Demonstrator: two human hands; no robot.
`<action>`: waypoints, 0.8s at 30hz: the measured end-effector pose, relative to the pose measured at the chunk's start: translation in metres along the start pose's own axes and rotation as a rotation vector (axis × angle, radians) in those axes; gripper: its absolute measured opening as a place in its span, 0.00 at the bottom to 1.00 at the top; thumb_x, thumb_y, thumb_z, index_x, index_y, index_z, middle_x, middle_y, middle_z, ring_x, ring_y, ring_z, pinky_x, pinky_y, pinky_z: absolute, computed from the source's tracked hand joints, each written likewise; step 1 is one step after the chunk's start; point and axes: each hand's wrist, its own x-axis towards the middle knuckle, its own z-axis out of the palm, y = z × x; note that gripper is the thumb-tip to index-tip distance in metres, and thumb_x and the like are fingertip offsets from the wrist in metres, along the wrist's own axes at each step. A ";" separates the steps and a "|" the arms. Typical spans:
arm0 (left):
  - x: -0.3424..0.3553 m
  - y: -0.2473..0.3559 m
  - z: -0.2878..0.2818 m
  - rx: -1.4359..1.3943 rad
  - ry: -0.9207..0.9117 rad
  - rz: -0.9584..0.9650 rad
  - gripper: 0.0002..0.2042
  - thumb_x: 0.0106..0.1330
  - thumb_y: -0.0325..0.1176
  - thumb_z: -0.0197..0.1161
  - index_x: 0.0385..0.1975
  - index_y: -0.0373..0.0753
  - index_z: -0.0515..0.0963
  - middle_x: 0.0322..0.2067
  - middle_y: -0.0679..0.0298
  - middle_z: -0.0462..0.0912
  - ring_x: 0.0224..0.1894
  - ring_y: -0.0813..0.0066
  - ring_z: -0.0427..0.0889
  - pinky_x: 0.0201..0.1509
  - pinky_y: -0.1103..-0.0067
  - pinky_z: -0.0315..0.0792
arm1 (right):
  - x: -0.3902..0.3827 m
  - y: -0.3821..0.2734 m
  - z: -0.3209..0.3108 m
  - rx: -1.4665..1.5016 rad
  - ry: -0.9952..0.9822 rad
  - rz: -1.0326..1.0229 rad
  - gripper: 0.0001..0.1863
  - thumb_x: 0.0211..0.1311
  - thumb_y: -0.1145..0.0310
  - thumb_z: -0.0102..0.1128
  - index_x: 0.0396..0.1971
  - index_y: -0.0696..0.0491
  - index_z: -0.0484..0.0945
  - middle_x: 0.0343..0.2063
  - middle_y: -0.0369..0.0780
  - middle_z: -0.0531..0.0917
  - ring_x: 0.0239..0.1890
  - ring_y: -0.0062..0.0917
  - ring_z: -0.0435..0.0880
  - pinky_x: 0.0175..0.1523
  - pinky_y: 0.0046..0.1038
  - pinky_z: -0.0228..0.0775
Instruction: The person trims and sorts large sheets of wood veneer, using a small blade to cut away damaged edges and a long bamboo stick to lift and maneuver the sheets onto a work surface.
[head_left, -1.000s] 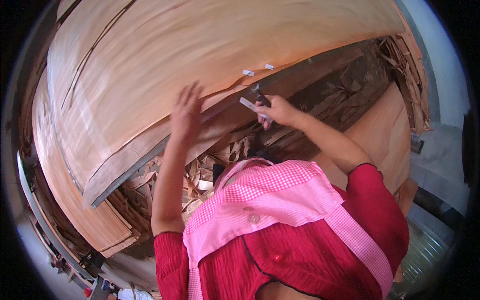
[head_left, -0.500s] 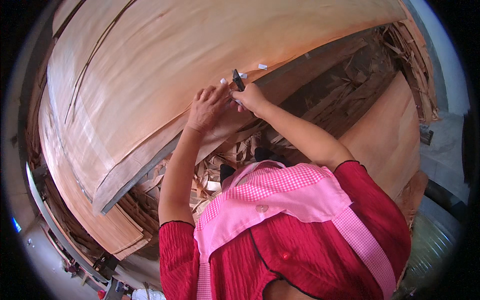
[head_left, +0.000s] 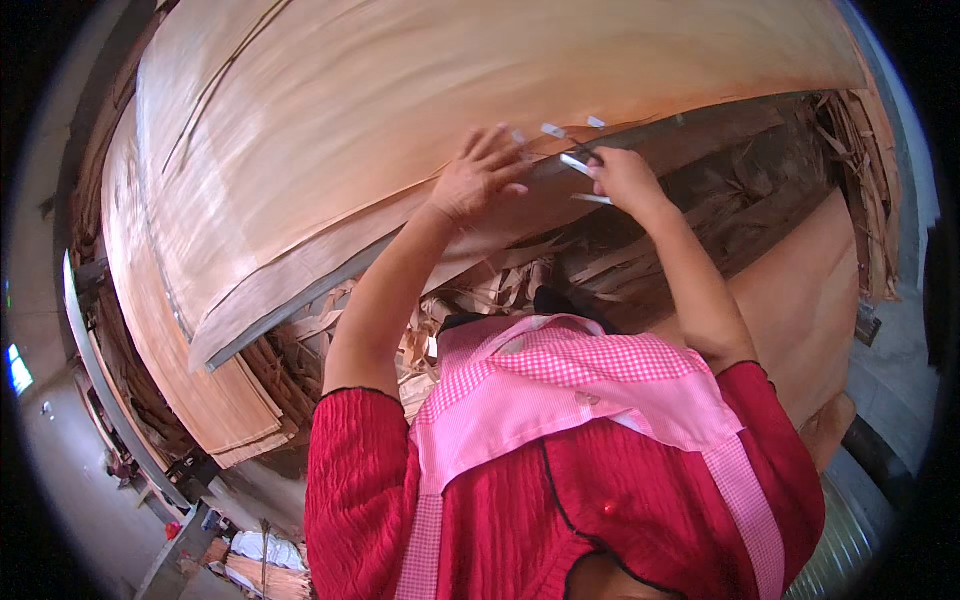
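So your hands are apart: left fingers splayed over the wood sheet, can't tell if they're actually pressing on it. Your right hand is closed around a slim dark tool, just off the sheet's near edge, long axis slanting up-left, tip toward the white tabs. The white strip at your fingers slants up-left too. The sheet's near edge climbs from lower left to upper right.
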 end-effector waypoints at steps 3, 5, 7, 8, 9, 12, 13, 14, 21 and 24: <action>-0.028 0.007 -0.025 -0.015 -0.015 0.119 0.25 0.54 0.40 0.54 0.55 0.49 0.61 0.57 0.66 0.59 0.62 0.64 0.51 0.63 0.63 0.44 | -0.031 -0.005 0.016 0.488 -0.110 0.116 0.07 0.53 0.69 0.52 0.29 0.58 0.73 0.16 0.40 0.77 0.12 0.20 0.71 0.19 0.22 0.64; -0.080 0.006 -0.046 -0.008 -0.022 0.038 0.27 0.53 0.40 0.55 0.56 0.48 0.59 0.58 0.66 0.57 0.62 0.65 0.51 0.64 0.63 0.42 | -0.055 -0.015 0.046 0.652 -0.145 0.162 0.07 0.52 0.70 0.53 0.29 0.58 0.73 0.15 0.39 0.77 0.10 0.15 0.69 0.16 0.18 0.61; -0.139 -0.014 -0.066 0.043 -0.061 -0.114 0.29 0.53 0.41 0.55 0.57 0.47 0.57 0.59 0.66 0.55 0.62 0.66 0.50 0.64 0.64 0.40 | -0.071 -0.039 0.076 0.778 -0.176 0.201 0.07 0.52 0.71 0.53 0.30 0.58 0.73 0.15 0.38 0.77 0.09 0.15 0.68 0.15 0.16 0.61; -0.172 -0.029 -0.068 0.079 -0.081 -0.202 0.29 0.53 0.42 0.56 0.57 0.47 0.57 0.59 0.66 0.54 0.63 0.66 0.50 0.64 0.64 0.40 | -0.077 -0.054 0.093 0.821 -0.209 0.226 0.07 0.53 0.71 0.53 0.30 0.58 0.73 0.15 0.38 0.77 0.10 0.14 0.68 0.15 0.16 0.60; -0.197 -0.044 -0.072 0.138 -0.101 -0.225 0.30 0.53 0.44 0.55 0.57 0.46 0.57 0.59 0.66 0.54 0.63 0.66 0.50 0.64 0.64 0.40 | -0.081 -0.069 0.109 0.878 -0.235 0.207 0.07 0.53 0.71 0.53 0.30 0.58 0.73 0.15 0.38 0.77 0.10 0.14 0.68 0.16 0.16 0.60; -0.232 -0.069 -0.089 0.183 -0.128 -0.201 0.29 0.53 0.47 0.54 0.55 0.44 0.59 0.59 0.66 0.55 0.62 0.67 0.50 0.64 0.67 0.42 | -0.082 -0.120 0.152 1.017 -0.245 0.146 0.08 0.54 0.70 0.53 0.31 0.58 0.73 0.15 0.38 0.77 0.11 0.14 0.68 0.17 0.16 0.62; -0.236 -0.069 -0.091 0.172 -0.114 -0.195 0.29 0.53 0.46 0.54 0.55 0.43 0.59 0.59 0.65 0.56 0.63 0.67 0.49 0.64 0.67 0.42 | -0.078 -0.138 0.164 1.044 -0.224 0.152 0.08 0.54 0.70 0.52 0.31 0.58 0.73 0.16 0.38 0.76 0.11 0.14 0.68 0.18 0.17 0.63; -0.236 -0.070 -0.091 0.164 -0.099 -0.184 0.29 0.53 0.46 0.54 0.55 0.43 0.59 0.59 0.65 0.56 0.63 0.66 0.49 0.64 0.68 0.43 | -0.074 -0.154 0.174 1.073 -0.187 0.156 0.08 0.54 0.69 0.52 0.31 0.58 0.73 0.16 0.38 0.76 0.11 0.14 0.67 0.18 0.18 0.64; -0.247 -0.078 -0.082 0.169 0.024 -0.268 0.29 0.54 0.49 0.52 0.54 0.42 0.60 0.58 0.66 0.57 0.61 0.67 0.53 0.63 0.63 0.40 | -0.042 -0.243 0.191 1.254 -0.084 0.211 0.11 0.55 0.69 0.54 0.36 0.57 0.69 0.17 0.36 0.74 0.11 0.13 0.66 0.21 0.20 0.64; -0.239 -0.071 -0.090 0.200 0.119 -0.430 0.31 0.54 0.52 0.51 0.55 0.41 0.59 0.59 0.64 0.55 0.62 0.66 0.49 0.62 0.58 0.37 | -0.030 -0.251 0.197 1.218 -0.038 0.211 0.10 0.54 0.69 0.54 0.34 0.56 0.69 0.17 0.37 0.74 0.11 0.13 0.66 0.20 0.20 0.65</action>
